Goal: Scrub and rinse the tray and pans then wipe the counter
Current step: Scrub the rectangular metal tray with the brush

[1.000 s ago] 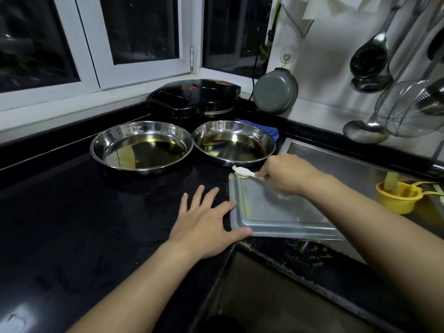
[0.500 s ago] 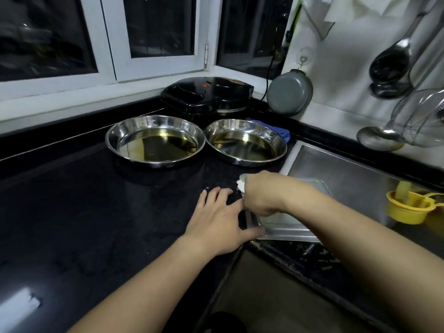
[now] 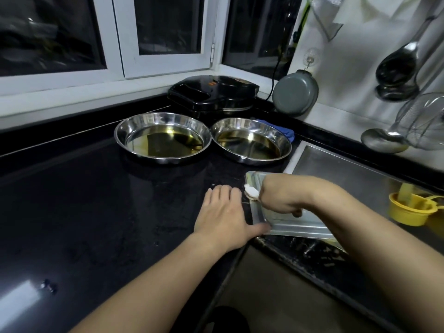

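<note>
While left hand point(image 3: 222, 213) lies flat on counter point(image 3: 96, 200) — thumb against tray point(image 3: 298, 225) corner, right hand point(image 3: 280, 197) curled round white scrubber point(image 3: 251, 192) — over tray's left edge.

The counter point(image 3: 91, 203) is black and glossy, with small pale specks. Two pans point(image 3: 163, 137) point(image 3: 250, 139) are shiny silver — inside each lies a yellow-olive liquid. The tray point(image 3: 298, 227) is dull silver-grey. The pad point(image 3: 251, 192) in the right hand point(image 3: 280, 197) is white. Behind, the appliance point(image 3: 213, 93) is black, the hanging pot point(image 3: 296, 93) grey-green, the cloth point(image 3: 286, 132) blue. The cup point(image 3: 408, 210) is yellow — the window frames point(image 3: 122, 39) are white.
</note>
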### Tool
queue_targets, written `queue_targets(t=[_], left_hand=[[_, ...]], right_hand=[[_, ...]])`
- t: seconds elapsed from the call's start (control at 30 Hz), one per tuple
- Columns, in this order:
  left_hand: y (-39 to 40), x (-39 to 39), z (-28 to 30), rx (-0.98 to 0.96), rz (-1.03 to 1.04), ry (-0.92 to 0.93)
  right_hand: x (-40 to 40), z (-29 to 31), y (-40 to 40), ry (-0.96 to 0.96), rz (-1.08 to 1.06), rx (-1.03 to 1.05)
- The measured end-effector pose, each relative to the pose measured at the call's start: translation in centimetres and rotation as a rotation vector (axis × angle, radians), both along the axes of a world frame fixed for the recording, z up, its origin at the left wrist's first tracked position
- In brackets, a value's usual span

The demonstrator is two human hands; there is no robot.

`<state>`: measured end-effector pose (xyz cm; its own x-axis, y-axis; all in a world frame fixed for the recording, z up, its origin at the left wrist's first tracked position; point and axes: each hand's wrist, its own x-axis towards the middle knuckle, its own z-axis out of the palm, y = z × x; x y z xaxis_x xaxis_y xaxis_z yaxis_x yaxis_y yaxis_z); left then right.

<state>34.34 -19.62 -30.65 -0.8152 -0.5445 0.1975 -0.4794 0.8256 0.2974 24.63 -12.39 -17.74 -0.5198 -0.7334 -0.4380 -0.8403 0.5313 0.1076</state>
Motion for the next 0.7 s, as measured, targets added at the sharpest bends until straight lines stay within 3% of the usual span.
queue_targets(t=[0.17,0.37,0.53,0.7], left_hand=[[-0.2,-0.2,-0.3,0.027,0.045,0.059],[-1.0,0.1,0.3,0.074,-0.139,-0.136],[-1.7,0.9,1.6,0.186,-0.298,-0.263],[-2.5,0.8,3.6,0.26,-0.35,-0.351]], right_hand=[[0.8,-0.9,1.6,-0.051,-0.022,-0.023],[0.1,-1.0,5.5,-0.179,-0.018,-0.037],[-0.4,-1.3,5.0,-0.102,0.058,-0.096],[-0.5,-2.4,9.8,-0.077,0.138,-0.142]])
